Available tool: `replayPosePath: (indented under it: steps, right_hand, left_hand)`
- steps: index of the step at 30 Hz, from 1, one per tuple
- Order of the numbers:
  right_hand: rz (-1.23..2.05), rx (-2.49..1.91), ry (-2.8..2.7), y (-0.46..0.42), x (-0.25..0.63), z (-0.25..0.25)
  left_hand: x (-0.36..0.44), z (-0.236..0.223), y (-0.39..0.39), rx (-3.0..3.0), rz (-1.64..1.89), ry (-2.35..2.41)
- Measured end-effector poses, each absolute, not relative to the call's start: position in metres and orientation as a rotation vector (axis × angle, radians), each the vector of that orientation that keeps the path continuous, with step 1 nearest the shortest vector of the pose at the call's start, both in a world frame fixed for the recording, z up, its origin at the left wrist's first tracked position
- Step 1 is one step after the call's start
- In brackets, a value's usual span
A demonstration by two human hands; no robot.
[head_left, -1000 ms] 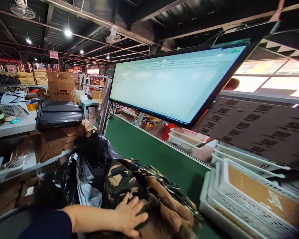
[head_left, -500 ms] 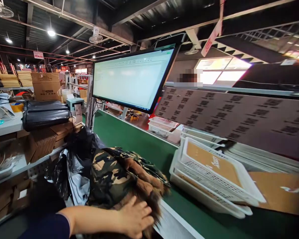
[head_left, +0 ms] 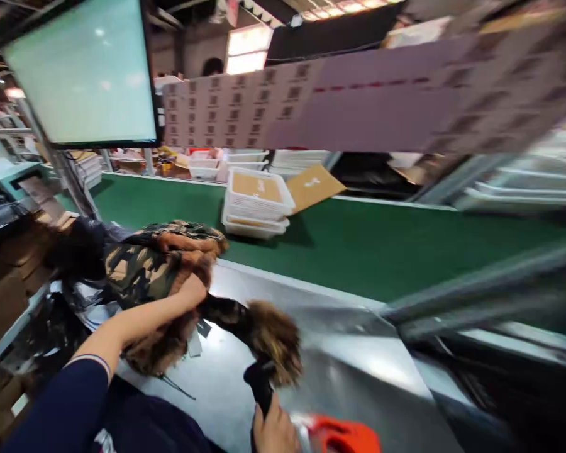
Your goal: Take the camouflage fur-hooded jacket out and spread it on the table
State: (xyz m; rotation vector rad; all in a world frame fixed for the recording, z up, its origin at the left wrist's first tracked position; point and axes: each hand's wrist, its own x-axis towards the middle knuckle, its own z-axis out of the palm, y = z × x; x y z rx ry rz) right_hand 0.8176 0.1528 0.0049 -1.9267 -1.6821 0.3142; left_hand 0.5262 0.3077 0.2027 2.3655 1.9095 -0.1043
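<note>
A camouflage coat point(head_left: 136, 270) with brown fur lining lies bunched on the metal table, its fur-cuffed sleeve point(head_left: 273, 340) stretched out to the right. My left hand point(head_left: 194, 290) is closed on the coat's fur edge, the fingertips partly hidden. Low in the view, my right hand point(head_left: 276, 428) is wrapped round the handle of a black handheld barcode scanner point(head_left: 260, 380). The scanner's head is close to the furry cuff. A small tag point(head_left: 194, 345) hangs beside the coat, and an orange-red tape dispenser point(head_left: 344, 434) sits just right of my right hand.
Behind the metal table point(head_left: 358, 352) runs a green conveyor belt point(head_left: 382, 239) carrying stacked white baskets point(head_left: 257, 204) with a brown envelope point(head_left: 316, 187). A monitor point(head_left: 85, 75) hangs at upper left, beside a long board of printed codes point(head_left: 358, 100). Black plastic bags point(head_left: 33, 327) lie at left.
The view has swung right and down. My left hand, spread on the fur before, is now closed on the coat. My right hand with the scanner and the stretched-out sleeve have come into view.
</note>
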Motion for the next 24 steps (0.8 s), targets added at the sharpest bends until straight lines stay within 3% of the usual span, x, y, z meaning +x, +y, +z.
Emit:
replayPosePath:
  steps: [7, 9, 12, 15, 19, 21, 24]
  right_hand:
    - [0.356, -2.109, -1.369, 0.131, 0.835, -0.01]
    - [0.608, -1.94, -1.167, 0.143, 0.804, -0.001]
    - [1.275, -1.573, -0.732, 0.181, 0.746, 0.018]
    - [1.551, -1.426, -0.519, 0.245, 0.705, 0.032]
    - [1.528, -1.477, -0.454, 0.331, 0.685, 0.04]
    - [1.529, -1.461, -0.398, 0.36, 0.683, 0.045]
    - [1.535, -1.373, -0.326, 0.38, 0.685, 0.06]
  left_hand:
    - [0.397, 0.265, 0.309, 2.14, -0.051, 2.016]
    - [0.373, 0.261, 0.296, 1.937, 0.142, 1.994]
    - [0.371, 0.242, 0.284, 1.951, 0.279, 2.266]
    - [0.389, 0.232, 0.289, 2.098, 0.03, 2.612]
    - [0.387, 0.253, 0.295, 2.062, -0.281, 2.459]
    - [0.369, 0.279, 0.285, 2.07, -0.081, 2.446]
    - [0.333, 0.33, 0.261, 1.971, 0.606, 2.651]
